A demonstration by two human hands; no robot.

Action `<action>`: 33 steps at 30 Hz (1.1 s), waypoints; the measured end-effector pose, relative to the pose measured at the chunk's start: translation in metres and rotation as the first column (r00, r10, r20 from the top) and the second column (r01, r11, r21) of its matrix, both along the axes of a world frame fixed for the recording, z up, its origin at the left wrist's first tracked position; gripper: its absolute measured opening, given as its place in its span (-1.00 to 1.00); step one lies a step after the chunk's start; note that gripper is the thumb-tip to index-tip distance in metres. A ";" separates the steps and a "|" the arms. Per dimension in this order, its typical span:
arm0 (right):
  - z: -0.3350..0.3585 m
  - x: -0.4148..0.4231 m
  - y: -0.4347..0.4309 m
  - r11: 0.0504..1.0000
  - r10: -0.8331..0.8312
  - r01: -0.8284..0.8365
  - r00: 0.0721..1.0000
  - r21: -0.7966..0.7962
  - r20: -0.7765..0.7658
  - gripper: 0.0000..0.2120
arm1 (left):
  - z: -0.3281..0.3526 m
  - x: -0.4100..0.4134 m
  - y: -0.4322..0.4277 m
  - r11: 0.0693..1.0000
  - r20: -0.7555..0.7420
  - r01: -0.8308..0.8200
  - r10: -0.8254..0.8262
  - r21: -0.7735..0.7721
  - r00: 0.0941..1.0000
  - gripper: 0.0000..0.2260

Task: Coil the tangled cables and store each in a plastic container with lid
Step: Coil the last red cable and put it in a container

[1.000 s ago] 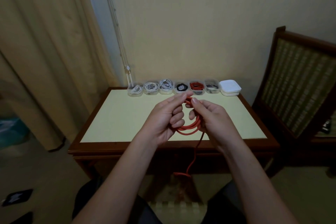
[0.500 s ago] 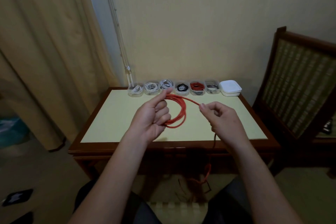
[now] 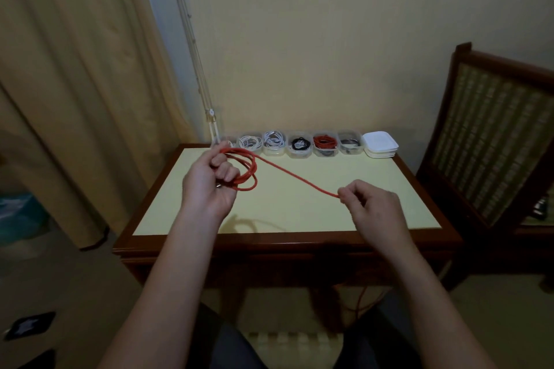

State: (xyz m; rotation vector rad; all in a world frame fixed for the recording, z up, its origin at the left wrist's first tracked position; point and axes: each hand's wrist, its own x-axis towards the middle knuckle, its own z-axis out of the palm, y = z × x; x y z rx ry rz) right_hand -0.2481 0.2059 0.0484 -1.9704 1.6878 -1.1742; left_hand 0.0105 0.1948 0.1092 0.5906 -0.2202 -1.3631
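- nearest the camera, two bare forearms reach forward over dark-clothed knees toward the tabletop [image 3: 299, 213], a pale yellow surface framed in dark wood.
- below the near edge of the tabletop, a loose length of the red cable [image 3: 293, 175] hangs toward the floor; its end cannot be made out in the shadow.
- right hand [image 3: 371, 207]: fingers curled, thumb and forefinger pinched narrowly on the red cable, held above the near right part of the tabletop.
- from that pinch the red cable runs taut, up and to the left, to the other hand.
- left hand [image 3: 209, 186]: closed around several finished loops of the red cable, which stand out to its right as a rough ring above the tabletop; a small metal plug shows at the base of the fingers.
- along the far edge of the tabletop, a row of clear plastic containers [image 3: 298, 145] stands side by side against the wall, without lids; visible contents are white, white, black, red and grey-black coils, and the leftmost one is partly hidden behind the left hand.
- at the right end of the row, touching it, a stack of white lids [image 3: 380, 144].
- to the right of the tabletop, a wooden chair [image 3: 491, 129] with a woven back; to the left, a beige curtain [image 3: 75, 84].
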 end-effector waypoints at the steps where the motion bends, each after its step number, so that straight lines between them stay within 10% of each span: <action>1: 0.001 0.003 0.001 0.999 0.019 -0.020 0.998 -0.025 -0.052 -0.77 | -0.001 -0.006 0.000 0.999 0.101 -0.045 0.045 -0.007 0.994 -0.75; 5: 0.008 0.014 0.002 0.987 0.114 -0.135 0.969 -0.085 -0.218 -0.67 | -0.005 -0.034 0.010 0.989 0.531 -0.078 0.134 -0.127 0.837 -0.78; 11: 0.028 0.025 0.008 0.975 0.176 -0.168 0.983 -0.144 0.046 -0.59 | -0.014 -0.060 0.020 0.969 0.795 0.237 -0.084 -0.077 0.600 -0.76; 14: 0.033 0.028 0.006 0.978 0.145 -0.115 0.975 -0.174 0.166 -0.59 | -0.020 -0.065 0.024 0.888 0.761 0.455 -0.342 0.069 0.551 -0.72; 18: 0.032 0.029 0.006 0.995 0.059 -0.026 0.928 -0.095 0.367 -0.60 | -0.015 -0.066 0.022 0.801 0.461 0.596 -0.549 0.053 0.697 -0.64; 21: 0.033 0.031 0.008 0.989 0.043 -0.100 0.899 0.108 0.436 -0.52 | -0.012 -0.069 0.024 0.801 0.405 0.599 -0.552 0.014 0.729 -0.62; 26: 0.031 0.033 0.014 0.848 0.180 -0.499 0.587 0.178 0.789 -0.60 | -0.014 -0.070 0.023 0.833 0.394 0.553 -0.504 -0.011 0.768 -0.74; 33: 0.025 0.034 0.010 0.866 0.159 -0.476 0.552 0.153 0.819 -0.77 | -0.019 -0.068 0.024 0.843 0.538 0.537 -0.461 0.019 0.706 -0.71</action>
